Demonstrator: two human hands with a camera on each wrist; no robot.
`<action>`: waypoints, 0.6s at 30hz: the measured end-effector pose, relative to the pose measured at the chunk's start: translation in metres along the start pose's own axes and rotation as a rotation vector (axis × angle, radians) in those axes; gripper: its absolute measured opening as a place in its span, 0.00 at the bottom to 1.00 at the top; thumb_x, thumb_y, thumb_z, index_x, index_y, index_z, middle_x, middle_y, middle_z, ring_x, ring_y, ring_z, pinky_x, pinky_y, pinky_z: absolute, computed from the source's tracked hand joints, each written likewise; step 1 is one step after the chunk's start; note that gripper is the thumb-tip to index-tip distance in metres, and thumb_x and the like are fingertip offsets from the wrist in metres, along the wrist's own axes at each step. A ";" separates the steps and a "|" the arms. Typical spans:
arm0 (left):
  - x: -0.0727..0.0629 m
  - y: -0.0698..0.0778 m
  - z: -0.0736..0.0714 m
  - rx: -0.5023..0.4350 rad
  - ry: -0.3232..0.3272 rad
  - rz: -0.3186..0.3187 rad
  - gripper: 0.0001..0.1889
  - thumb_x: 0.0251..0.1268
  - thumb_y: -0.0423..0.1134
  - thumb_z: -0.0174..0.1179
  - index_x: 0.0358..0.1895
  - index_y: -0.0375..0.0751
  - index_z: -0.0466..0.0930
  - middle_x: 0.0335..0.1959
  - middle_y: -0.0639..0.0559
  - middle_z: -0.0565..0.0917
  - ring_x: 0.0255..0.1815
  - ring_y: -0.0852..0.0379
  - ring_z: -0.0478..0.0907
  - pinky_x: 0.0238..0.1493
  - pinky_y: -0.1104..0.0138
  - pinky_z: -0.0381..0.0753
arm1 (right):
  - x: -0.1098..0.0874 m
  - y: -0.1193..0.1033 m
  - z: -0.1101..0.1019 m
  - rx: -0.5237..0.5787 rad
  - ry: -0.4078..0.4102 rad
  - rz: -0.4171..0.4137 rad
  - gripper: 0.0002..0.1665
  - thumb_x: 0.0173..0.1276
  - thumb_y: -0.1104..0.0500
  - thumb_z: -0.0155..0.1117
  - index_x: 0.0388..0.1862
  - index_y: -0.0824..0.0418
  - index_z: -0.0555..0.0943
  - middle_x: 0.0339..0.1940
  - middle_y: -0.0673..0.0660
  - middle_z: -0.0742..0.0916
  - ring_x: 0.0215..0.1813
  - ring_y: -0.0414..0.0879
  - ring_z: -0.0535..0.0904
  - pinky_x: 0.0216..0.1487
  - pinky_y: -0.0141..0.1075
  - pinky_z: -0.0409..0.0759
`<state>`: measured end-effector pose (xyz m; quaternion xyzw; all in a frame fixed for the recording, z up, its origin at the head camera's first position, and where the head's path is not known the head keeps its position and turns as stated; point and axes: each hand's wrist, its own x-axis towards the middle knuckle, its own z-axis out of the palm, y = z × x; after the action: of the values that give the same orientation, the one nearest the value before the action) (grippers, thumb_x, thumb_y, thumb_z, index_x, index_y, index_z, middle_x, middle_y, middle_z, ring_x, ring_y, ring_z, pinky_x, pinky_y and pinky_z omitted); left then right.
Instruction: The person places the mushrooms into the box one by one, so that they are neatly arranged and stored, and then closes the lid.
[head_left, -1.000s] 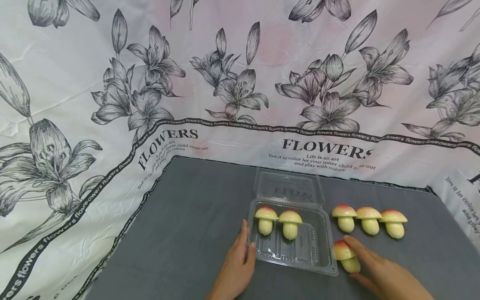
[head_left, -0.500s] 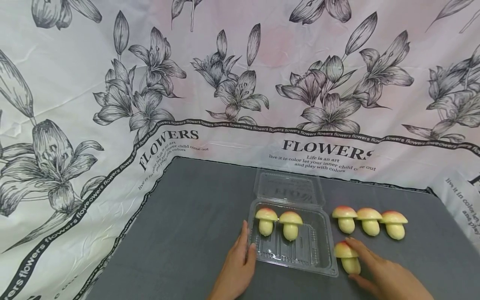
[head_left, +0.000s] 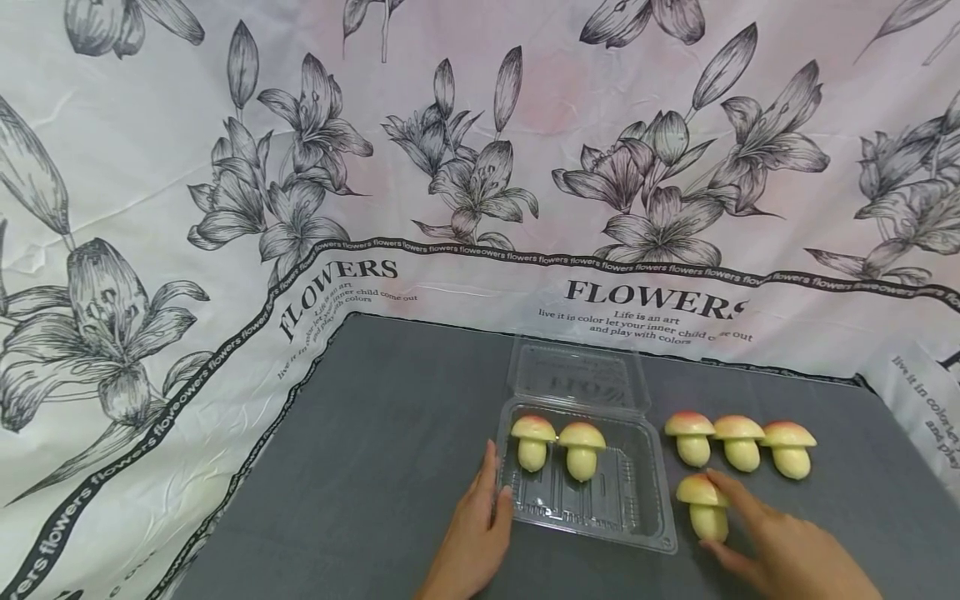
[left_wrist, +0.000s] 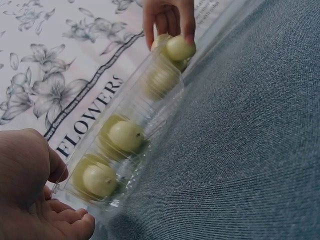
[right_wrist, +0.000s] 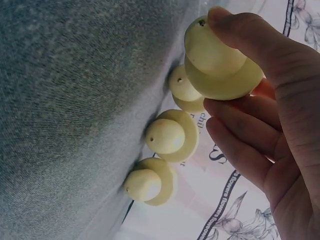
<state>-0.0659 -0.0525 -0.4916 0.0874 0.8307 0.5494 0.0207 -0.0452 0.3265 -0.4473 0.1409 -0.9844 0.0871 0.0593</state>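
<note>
A clear plastic clamshell box (head_left: pixel 637 529) stands with its lid folded back on the grey table. Inside it, side by side at the far left, lie two pale yellow toy mushrooms (head_left: pixel 533 450) with reddish cap tops. My left hand (head_left: pixel 471 533) grips the box's left side, its thumb and fingers about the edge in the left wrist view. To the right of the box, my right hand (head_left: pixel 783 542) pinches another toy mushroom (head_left: pixel 705 508) between thumb and fingers. In the right wrist view, the thumb presses the stem end of this held mushroom (right_wrist: pixel 215 55).
Three more toy mushrooms (head_left: pixel 738 446) lie in a row right of the box, beyond my right hand. The raised lid (head_left: pixel 577 375) leans toward the flower-printed cloth (head_left: pixel 465 275) behind the table. Grey tabletop (head_left: pixel 360 467) extends to the left.
The toy mushroom in my right hand has shifted slightly right, away from the box, and turned a little straighter. My left hand and the box have stayed in place.
</note>
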 end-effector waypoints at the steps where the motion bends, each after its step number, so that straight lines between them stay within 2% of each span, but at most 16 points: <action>1: 0.000 0.000 0.000 0.001 -0.001 0.002 0.36 0.88 0.45 0.48 0.88 0.46 0.43 0.83 0.40 0.64 0.83 0.43 0.59 0.79 0.39 0.59 | 0.000 0.000 0.000 0.003 0.014 0.000 0.53 0.56 0.46 0.86 0.76 0.46 0.68 0.13 0.38 0.66 0.15 0.33 0.60 0.19 0.40 0.64; 8: 0.001 0.000 0.000 0.009 0.002 0.002 0.36 0.87 0.44 0.48 0.88 0.45 0.44 0.83 0.42 0.64 0.83 0.44 0.59 0.79 0.40 0.59 | 0.003 -0.005 -0.003 0.007 0.157 -0.027 0.53 0.50 0.51 0.89 0.73 0.45 0.72 0.10 0.36 0.61 0.14 0.31 0.55 0.17 0.39 0.59; 11: 0.001 0.001 0.000 0.008 0.001 0.001 0.36 0.87 0.44 0.49 0.88 0.44 0.44 0.83 0.42 0.64 0.83 0.44 0.59 0.79 0.40 0.59 | 0.006 -0.006 -0.005 0.004 0.188 -0.019 0.52 0.49 0.51 0.89 0.73 0.47 0.72 0.09 0.36 0.61 0.13 0.32 0.56 0.16 0.40 0.60; 15: 0.002 0.000 0.000 0.006 0.000 0.006 0.36 0.87 0.43 0.49 0.88 0.42 0.44 0.83 0.41 0.64 0.83 0.44 0.59 0.79 0.40 0.59 | 0.008 -0.009 -0.008 0.013 0.173 0.021 0.54 0.53 0.46 0.88 0.76 0.49 0.70 0.09 0.37 0.63 0.14 0.33 0.58 0.17 0.41 0.61; 18: 0.003 -0.001 0.000 0.007 0.000 0.010 0.36 0.87 0.43 0.49 0.88 0.42 0.44 0.83 0.41 0.64 0.83 0.44 0.59 0.79 0.40 0.59 | 0.010 -0.011 -0.009 0.024 0.216 0.002 0.57 0.52 0.45 0.88 0.79 0.50 0.70 0.09 0.36 0.62 0.14 0.31 0.58 0.17 0.40 0.61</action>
<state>-0.0684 -0.0519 -0.4922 0.0916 0.8322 0.5466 0.0179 -0.0508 0.3151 -0.4359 0.1306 -0.9713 0.1136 0.1632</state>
